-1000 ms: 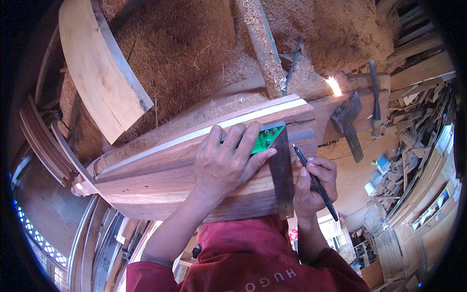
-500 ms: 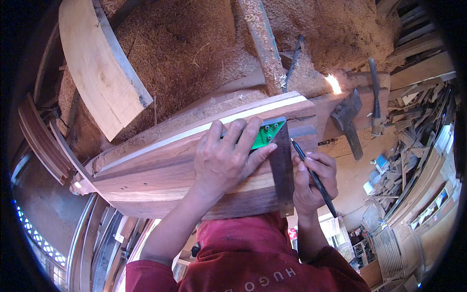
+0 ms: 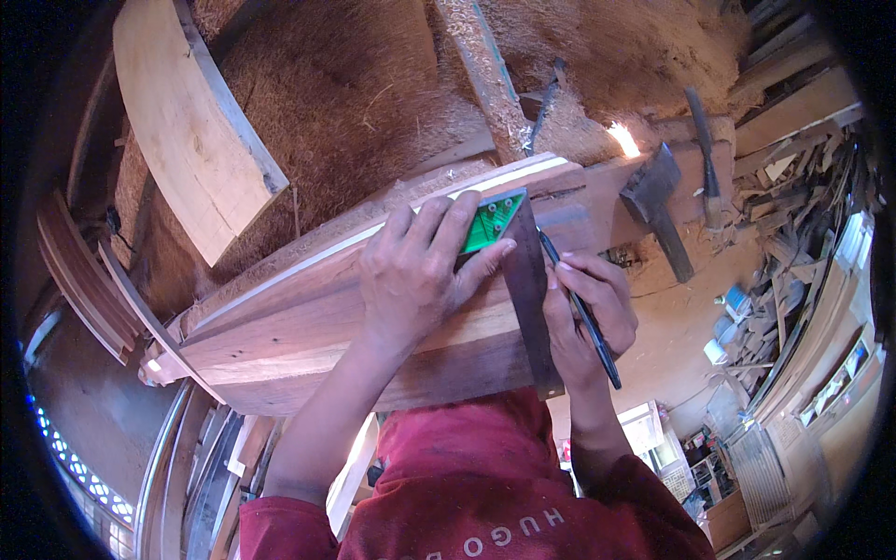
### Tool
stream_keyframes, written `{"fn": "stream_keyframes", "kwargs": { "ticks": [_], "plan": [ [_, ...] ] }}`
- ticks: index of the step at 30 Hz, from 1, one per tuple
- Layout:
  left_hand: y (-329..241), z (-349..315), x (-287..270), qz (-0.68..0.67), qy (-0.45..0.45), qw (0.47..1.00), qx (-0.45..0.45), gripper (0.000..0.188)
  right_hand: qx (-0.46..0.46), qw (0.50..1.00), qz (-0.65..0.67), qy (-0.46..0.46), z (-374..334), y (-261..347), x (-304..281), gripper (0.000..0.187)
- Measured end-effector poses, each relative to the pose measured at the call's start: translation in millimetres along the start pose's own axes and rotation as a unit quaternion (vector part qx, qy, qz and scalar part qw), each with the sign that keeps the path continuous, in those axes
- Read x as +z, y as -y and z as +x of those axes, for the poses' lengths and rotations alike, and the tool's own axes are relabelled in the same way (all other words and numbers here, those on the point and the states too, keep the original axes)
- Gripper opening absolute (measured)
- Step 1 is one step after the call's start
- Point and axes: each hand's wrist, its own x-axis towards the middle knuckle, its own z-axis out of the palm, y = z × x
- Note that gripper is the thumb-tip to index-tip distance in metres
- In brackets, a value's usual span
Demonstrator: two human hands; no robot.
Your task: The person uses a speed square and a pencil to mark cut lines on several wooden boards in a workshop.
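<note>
A thick board of striped brown and pale wood (image 3: 280,359) lies slanted in front of me. My left hand (image 3: 406,271) is closed on the green handle of a try square (image 3: 487,227), pressing it on the board's face. The square's dark metal blade crosses the board near its right end. My right hand (image 3: 611,301) pinches a dark pen (image 3: 592,329). The pen's tip is close beside the right edge of the blade, near its upper end; whether it touches the wood I cannot tell.
A hammer (image 3: 653,191) with a dark blocky head and a dark chisel-like tool (image 3: 704,154) lie beyond the board's right end. Wood shavings (image 3: 327,121) heap up behind. A pale curved plank (image 3: 191,135) stands at left. Scrap wood (image 3: 779,299) piles up at right.
Both hands, the try square, the pen and the board's right end sit higher and slightly further left in the picture, and the hammer has shifted similarly. Both grips are the same.
</note>
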Motion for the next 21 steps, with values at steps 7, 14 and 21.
{"fn": "stream_keyframes", "kwargs": {
  "ticks": [7, 14, 21],
  "plan": [
    [-4.9, -1.1, 1.5, 0.02, -0.007, 1.0, 0.003, 0.052, 0.019, 1.0, -0.004, -0.019, -42.6, -0.6, -17.9, 0.021],
    [-10.1, -3.4, -0.2, 0.037, -0.032, 0.999, 0.016, 0.051, 0.042, 0.998, -0.024, -0.049, -120.1, 1.3, -51.8, 0.023],
    [-12.8, -7.0, 1.1, 0.055, -0.002, 0.998, -0.024, 0.057, 0.119, 0.99, -0.017, -0.071, -184.1, 1.1, -80.9, 0.024]
  ]
}}
